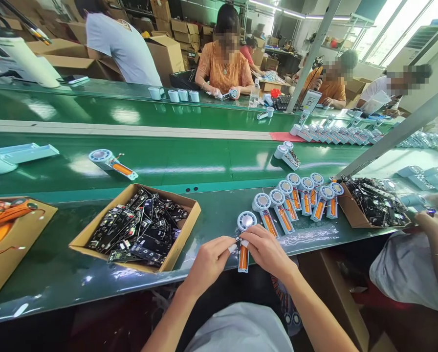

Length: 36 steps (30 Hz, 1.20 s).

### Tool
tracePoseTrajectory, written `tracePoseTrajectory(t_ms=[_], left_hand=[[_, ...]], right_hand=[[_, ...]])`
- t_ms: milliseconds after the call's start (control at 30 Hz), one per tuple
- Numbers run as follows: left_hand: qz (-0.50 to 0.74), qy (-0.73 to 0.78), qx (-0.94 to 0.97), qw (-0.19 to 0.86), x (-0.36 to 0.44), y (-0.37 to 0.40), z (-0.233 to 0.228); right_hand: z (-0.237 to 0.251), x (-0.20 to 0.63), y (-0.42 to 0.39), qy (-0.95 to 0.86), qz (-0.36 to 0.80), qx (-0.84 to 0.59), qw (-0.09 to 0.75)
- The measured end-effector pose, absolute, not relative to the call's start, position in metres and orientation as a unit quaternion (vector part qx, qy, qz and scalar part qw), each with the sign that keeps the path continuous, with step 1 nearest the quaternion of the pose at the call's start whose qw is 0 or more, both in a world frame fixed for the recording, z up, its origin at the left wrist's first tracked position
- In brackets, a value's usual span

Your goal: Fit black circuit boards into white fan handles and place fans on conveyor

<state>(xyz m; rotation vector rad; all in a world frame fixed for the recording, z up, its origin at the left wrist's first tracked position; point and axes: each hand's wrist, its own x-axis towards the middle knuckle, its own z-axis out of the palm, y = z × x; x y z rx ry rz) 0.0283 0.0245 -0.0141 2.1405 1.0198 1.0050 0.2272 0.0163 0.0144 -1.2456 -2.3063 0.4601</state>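
Had the bare left hand (211, 259) and bare right hand (268, 252) almost meeting, fingertips narrowed to a pinch on a tiny dark piece (238, 240); could not tell its kind or which hand bore the grip. Found the pale-blue plastic device with a round grilled head (247, 221) directly below those fingertips, at the near edge of the glossy green table (219, 210), its long axis pointing away from the body, head far, open handle with an orange cylinder (243, 257) near. Judged the right hand nearer, with fingers partly covering the neck; saw the left just beside, on the handle's left. Noted similar pale-blue devices (285, 187) crowding beyond the right hand, closest just beside the head. Saw leftward, apart, an open brown cardboard box (182, 239) of black circuit boards (142, 225), and farther right, a co-worker's hand (431, 225).
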Motion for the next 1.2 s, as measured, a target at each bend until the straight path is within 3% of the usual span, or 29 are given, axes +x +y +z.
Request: tracePoseTrajectory(t_ms=[133,300,433,567,900,1033,1200], left_hand=[[0.369,0.400,0.761,0.353,0.029,0.026,-0.011],[0.345,0.489,0.685,0.415,0.032,0.022,-0.010],[0.340,0.516,0.615,0.491,0.033,0.016,-0.012],[0.344,0.513,0.581,0.530,0.036,0.011,-0.013],[0.309,0.492,0.722,0.376,0.038,0.010,-0.019],[0.277,0.492,0.752,0.340,0.037,0.007,-0.016],[0.158,0.547,0.797,0.203,0.039,-0.002,-0.011]], right_hand=[[0.004,0.229,0.018,-0.823,0.176,-0.468,0.268],[0.019,0.234,0.012,-0.821,0.194,-0.479,0.244],[0.024,0.233,0.001,-0.845,0.143,-0.460,0.231],[0.013,0.227,0.000,-0.835,0.155,-0.445,0.286],[-0.004,0.215,0.006,-0.779,0.219,-0.471,0.352],[-0.004,0.215,0.006,-0.669,0.319,-0.521,0.424],[-0.003,0.214,0.008,-0.514,0.490,-0.528,0.465]])
